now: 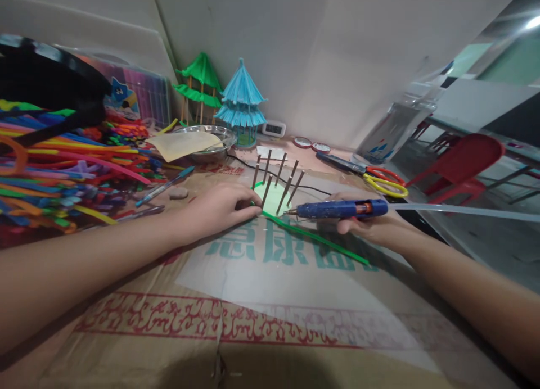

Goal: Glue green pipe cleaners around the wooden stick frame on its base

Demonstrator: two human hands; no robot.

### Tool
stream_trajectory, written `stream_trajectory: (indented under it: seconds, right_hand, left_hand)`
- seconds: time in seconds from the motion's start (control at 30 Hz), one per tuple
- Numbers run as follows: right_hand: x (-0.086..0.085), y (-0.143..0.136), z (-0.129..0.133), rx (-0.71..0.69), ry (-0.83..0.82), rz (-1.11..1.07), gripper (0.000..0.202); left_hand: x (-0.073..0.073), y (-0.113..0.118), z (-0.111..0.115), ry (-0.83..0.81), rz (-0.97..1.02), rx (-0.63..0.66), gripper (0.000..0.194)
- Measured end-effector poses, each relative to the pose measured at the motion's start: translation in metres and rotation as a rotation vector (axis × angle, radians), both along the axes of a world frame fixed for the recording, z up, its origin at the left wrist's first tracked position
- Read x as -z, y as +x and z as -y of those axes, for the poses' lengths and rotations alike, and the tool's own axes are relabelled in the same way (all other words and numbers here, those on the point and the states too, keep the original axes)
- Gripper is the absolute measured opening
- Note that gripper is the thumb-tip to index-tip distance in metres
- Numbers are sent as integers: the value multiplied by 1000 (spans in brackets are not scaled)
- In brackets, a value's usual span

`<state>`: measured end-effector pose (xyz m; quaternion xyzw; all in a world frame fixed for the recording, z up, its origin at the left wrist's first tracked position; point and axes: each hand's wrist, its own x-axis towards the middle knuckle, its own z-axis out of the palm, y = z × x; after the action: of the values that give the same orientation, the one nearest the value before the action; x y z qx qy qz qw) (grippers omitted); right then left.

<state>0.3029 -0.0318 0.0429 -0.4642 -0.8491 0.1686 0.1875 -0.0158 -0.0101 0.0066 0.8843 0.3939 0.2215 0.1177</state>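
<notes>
My left hand (pixel 223 209) pinches a green pipe cleaner (pixel 320 240) against the front left edge of a pale green base (pixel 274 197). Several thin brown sticks (pixel 284 195) stand upright on that base. The free end of the pipe cleaner runs to the right over the cardboard. My right hand (pixel 367 223) is wrapped round a blue glue gun (pixel 337 209), whose tip points left, close to the base's front edge and the pipe cleaner. A clear glue stick (pixel 459 212) sticks out of the gun's back.
Pipe cleaners (pixel 63 175) in many colours lie at the left. Behind stand a green pagoda model (pixel 202 71), a blue one (pixel 242 96) and a metal bowl (pixel 225 136). Scissors (pixel 382 181) and a clear bottle (pixel 386 130) are at the back right. Cardboard (pixel 169 355) covers the table.
</notes>
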Motion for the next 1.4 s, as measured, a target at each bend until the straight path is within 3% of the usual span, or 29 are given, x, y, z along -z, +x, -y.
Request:
stream_trajectory:
  seconds: [0.13,0.53,0.9,1.4]
  right_hand:
    - [2,-1,1,-7,-114,-111,36]
    - [-3,-21,11,145,51,158,32]
    - [1,-20,13,144,64,187,43]
    - [1,-21,14,74,151,213,40]
  left_hand:
    - [0,0,0,-1,3,6,23]
    - [2,0,-2,15,8,7,25]
    - [1,-1,-2,16,14,21,25]
    - [-1,1,0,-7,-1,5,24]
